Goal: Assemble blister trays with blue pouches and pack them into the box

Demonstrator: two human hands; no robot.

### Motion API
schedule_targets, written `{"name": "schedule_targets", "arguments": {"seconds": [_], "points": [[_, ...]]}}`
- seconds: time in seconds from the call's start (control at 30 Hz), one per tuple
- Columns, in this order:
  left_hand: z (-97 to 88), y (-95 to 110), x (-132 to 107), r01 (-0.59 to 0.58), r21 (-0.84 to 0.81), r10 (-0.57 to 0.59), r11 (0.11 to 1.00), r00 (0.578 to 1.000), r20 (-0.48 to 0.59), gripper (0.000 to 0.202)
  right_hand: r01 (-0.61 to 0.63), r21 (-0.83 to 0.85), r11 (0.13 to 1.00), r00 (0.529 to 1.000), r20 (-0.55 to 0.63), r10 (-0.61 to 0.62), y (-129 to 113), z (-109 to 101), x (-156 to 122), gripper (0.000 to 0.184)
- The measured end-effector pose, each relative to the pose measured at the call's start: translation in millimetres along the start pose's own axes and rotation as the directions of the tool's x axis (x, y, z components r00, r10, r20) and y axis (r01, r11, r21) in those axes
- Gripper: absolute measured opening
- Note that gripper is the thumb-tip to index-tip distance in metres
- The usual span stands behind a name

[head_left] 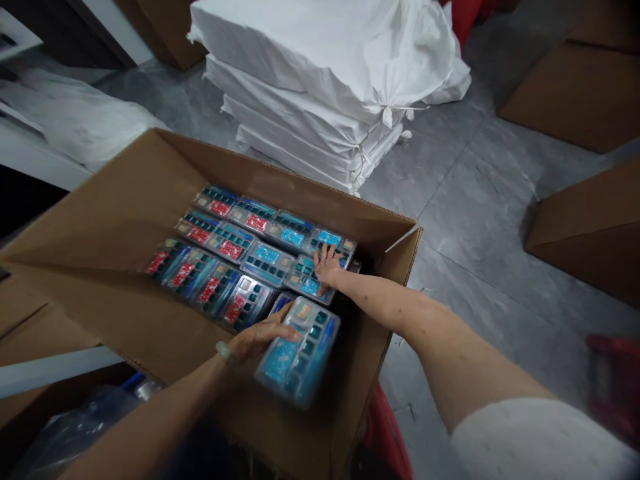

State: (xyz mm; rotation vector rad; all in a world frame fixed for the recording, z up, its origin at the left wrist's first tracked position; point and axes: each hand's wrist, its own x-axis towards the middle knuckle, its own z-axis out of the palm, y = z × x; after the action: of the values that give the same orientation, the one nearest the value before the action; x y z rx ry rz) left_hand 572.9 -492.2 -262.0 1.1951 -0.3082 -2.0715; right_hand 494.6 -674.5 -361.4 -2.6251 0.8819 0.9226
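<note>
My left hand (260, 339) grips a clear plastic case (305, 353) with blue contents, a row of dark teal squares and a blue pen-like stick. The case is tilted over the near right part of an open cardboard box (120, 193). Fingers spread, my right hand (329, 268) rests on another blue case (303, 275) inside the box, near its right end. Rows of similar cases fill the box, with red cases (210, 288) at the left and blue ones at the right. Part of the right-hand case is hidden under my palm.
Stacked white sacks (310, 87), tied with cord, stand on the grey tiled floor (465, 200) behind the box. More cardboard boxes (590, 233) are at the right. Clear plastic wrapping (85, 433) lies at the lower left. A red object (385, 433) shows below the box.
</note>
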Motion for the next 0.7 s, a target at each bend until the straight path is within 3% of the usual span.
{"name": "schedule_targets", "arguments": {"seconds": [0.2, 0.37, 0.53, 0.7], "points": [[12.0, -28, 38, 0.11, -0.046, -0.114, 0.993, 0.988, -0.103, 0.064, 0.026, -0.012, 1.0, 1.0, 0.003, -0.026, 0, 5, 5, 0.123], [1.0, -56, 68, 0.239, -0.048, -0.244, 0.97, 0.949, -0.201, 0.056, 0.042, -0.016, 0.999, 0.999, -0.003, -0.042, 1, 6, 6, 0.124], [-2.4, -59, 73, 0.345, -0.083, -0.354, 0.935, 0.89, -0.287, 0.045, 0.051, -0.027, 0.998, 0.999, 0.001, -0.051, 1, 6, 5, 0.131], [-4.3, -62, 85, 0.459, -0.134, -0.476, 0.878, 0.815, -0.33, 0.028, 0.048, -0.045, 0.998, 0.999, -0.007, -0.048, 1, 5, 3, 0.126]]}}
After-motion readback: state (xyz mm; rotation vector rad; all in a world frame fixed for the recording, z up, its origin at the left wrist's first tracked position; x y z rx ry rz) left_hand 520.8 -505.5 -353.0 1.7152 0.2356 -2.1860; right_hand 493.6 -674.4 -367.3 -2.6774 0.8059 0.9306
